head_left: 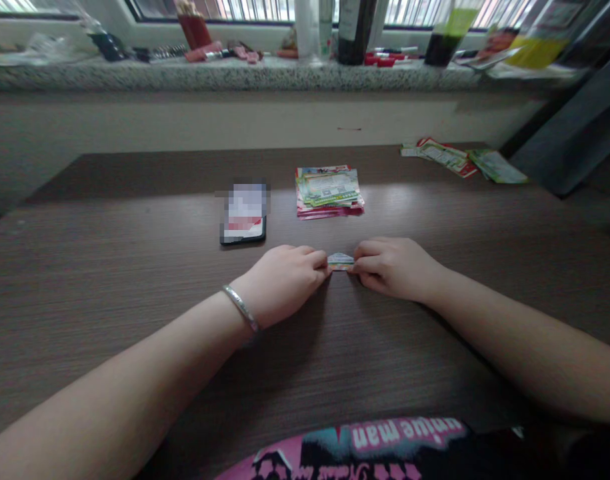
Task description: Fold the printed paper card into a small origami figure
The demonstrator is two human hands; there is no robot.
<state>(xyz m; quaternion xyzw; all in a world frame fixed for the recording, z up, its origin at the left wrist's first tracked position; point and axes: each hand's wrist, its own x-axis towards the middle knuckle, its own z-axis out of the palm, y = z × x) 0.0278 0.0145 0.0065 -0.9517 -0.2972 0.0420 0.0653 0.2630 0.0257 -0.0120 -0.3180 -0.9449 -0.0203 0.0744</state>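
Note:
A small folded piece of printed paper lies low over the brown table, its top edge coming to a shallow peak. My left hand, with a silver bangle at the wrist, is closed on the paper's left end. At the right end, the fingers of my right hand pinch the same paper. Only its middle shows between the fingertips. Just beyond it sits a stack of colourful printed papers. A phone with a blurred, lit screen lies beyond my left hand.
The brown table reaches back to a wall. More printed papers lie scattered at its far right. Bottles, pens and small items stand along the granite windowsill. A dark cloth hangs at the right.

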